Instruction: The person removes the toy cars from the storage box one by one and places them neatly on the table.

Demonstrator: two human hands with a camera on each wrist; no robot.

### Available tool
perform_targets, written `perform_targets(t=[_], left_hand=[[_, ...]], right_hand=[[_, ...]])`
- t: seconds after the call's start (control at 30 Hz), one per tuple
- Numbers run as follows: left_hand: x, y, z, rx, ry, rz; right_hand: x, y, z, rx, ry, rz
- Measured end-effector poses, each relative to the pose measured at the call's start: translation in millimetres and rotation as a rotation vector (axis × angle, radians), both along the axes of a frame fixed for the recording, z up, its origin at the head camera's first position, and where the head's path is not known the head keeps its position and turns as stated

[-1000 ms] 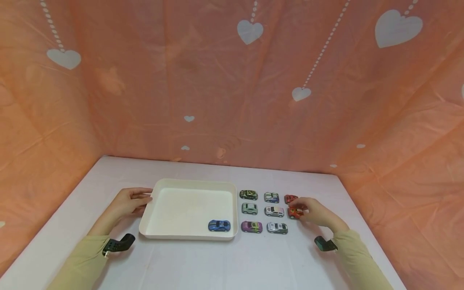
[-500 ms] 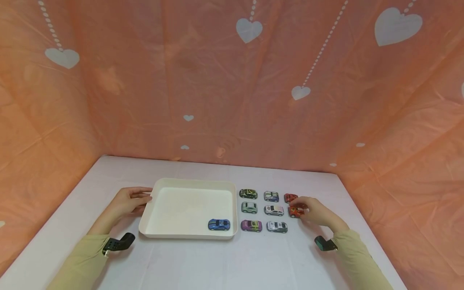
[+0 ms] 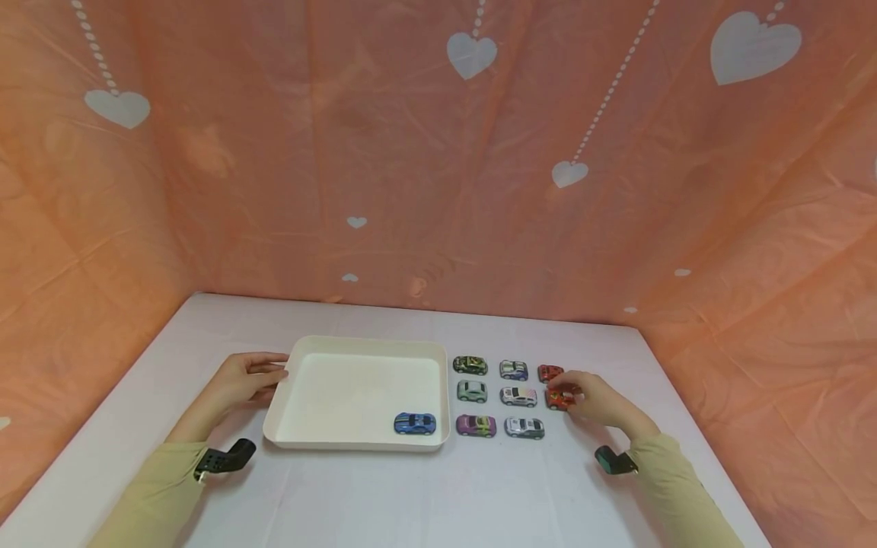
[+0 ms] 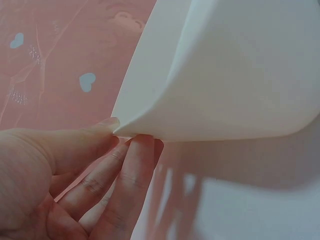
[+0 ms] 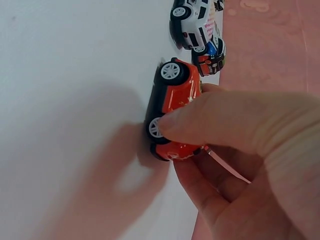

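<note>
A shallow cream tray (image 3: pixel 342 396) rests on the table, with a blue toy car (image 3: pixel 414 424) lying in its near right corner. My left hand (image 3: pixel 236 383) pinches the tray's left rim; the left wrist view has the thumb (image 4: pixel 85 142) on one side and fingertips under the edge. Over at the right, my right hand (image 3: pixel 601 399) pinches a red toy car (image 5: pixel 180 95) between thumb and fingers. The thumb covers part of its side by one wheel. Just behind it sits another red toy car (image 3: pixel 550 372), overlapped by the fingertips in the head view.
Between tray and right hand stand toy cars in rows: camouflage (image 3: pixel 470 365), pale green (image 3: pixel 472 391) and purple (image 3: pixel 476 425) nearest the tray, then white-and-blue (image 3: pixel 514 370), white (image 3: pixel 518 396) and silver (image 3: pixel 524 428). An orange curtain (image 3: pixel 411 167) with hearts encloses the table's back and sides.
</note>
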State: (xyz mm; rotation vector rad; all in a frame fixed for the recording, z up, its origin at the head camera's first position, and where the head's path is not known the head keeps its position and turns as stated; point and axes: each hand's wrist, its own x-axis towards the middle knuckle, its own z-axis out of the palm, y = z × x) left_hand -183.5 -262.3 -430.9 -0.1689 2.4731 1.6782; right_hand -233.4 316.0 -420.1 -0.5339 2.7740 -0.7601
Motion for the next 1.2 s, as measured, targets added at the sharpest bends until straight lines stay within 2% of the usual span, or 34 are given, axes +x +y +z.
perform_targets(t=[0.5,0.73,0.9,1.07,1.2], left_hand=[[-1.4,0,-1.1,0.009,-0.014,0.01],[-0.3,1,-2.1,0.014,-0.006,0.006],[-0.8,-1,-2.7,0.003,-0.003,0.009],[-0.6,-1,-1.4,-0.001,0.004,0.007],[-0.5,0,-0.7,-0.009,0.007,0.005]], right_hand=[[3.6,0,0.9,-0.012,-0.004,-0.014],[5.1,3,5.1,-0.028,0.015,0.022],[3.5,-8,17.5,-0.072,0.08,0.104],[3.4,-35,35.1,-0.106,0.112,0.135],[1.2,-57,44.5,-0.12,0.136,0.194]])
